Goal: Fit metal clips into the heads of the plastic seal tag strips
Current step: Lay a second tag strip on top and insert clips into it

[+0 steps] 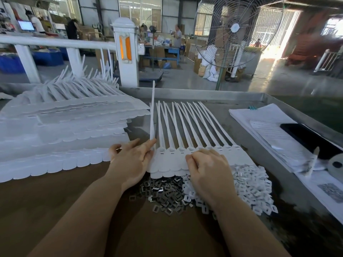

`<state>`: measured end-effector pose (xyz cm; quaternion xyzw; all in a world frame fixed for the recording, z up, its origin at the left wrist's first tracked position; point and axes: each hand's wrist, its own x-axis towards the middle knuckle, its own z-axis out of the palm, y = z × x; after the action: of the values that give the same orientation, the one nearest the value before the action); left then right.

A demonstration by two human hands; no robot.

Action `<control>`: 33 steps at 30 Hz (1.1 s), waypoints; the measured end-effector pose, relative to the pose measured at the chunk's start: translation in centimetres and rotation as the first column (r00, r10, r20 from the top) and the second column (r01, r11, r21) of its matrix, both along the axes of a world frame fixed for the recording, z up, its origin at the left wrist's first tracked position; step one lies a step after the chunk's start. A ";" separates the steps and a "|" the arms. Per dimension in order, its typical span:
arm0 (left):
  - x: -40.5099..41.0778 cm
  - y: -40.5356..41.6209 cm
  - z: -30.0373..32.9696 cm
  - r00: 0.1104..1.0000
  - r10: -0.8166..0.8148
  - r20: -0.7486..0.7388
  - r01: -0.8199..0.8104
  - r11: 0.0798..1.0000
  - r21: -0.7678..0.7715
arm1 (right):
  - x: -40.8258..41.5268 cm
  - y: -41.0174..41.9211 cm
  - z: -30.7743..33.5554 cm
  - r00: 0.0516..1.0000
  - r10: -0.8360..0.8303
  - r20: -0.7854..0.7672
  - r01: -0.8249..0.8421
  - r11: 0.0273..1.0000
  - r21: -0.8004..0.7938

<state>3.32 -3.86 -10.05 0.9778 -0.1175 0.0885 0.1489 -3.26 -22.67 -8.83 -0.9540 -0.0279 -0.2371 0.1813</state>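
At 9 o'clock lies the stack of strip sheets, well apart from the work. The left hand, fingers nearly straight, presses the left edge of the seal tag strip sheet at centre; one strap stands upright beside its index finger. The right hand, fingers curled on the heads, may pinch a clip; this cannot be confirmed. At 6 o'clock, metal clips touch white plastic pieces.

Risks: a tilted clip may jam; the sheet may slide; the piles may mix.

Papers at 3 o'clock: text illegible.
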 end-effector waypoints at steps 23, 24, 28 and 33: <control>-2.0 -1.3 1.2 0.968 -0.249 -0.010 0.249 0.968 0.010 | -0.1 0.0 0.1 0.999 0.036 0.015 -0.036 0.999 0.024; -2.0 -1.3 1.2 0.965 -0.260 -0.047 0.261 0.965 0.025 | -0.1 -0.1 0.1 0.999 0.038 0.015 -0.039 0.999 0.030; -2.1 -1.1 1.4 0.962 -0.261 -0.073 0.267 0.960 0.084 | -0.2 -0.1 0.2 0.999 0.036 0.005 -0.037 0.998 0.048; -2.2 -1.0 1.7 0.964 -0.253 -0.080 0.261 0.959 0.115 | -0.3 -0.1 0.2 0.998 0.053 -0.015 -0.052 0.995 0.080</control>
<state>1.12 -4.91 -8.40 0.9640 -0.2439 0.0293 0.1018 -3.54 -22.78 -8.61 -0.9469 -0.0419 -0.2252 0.2257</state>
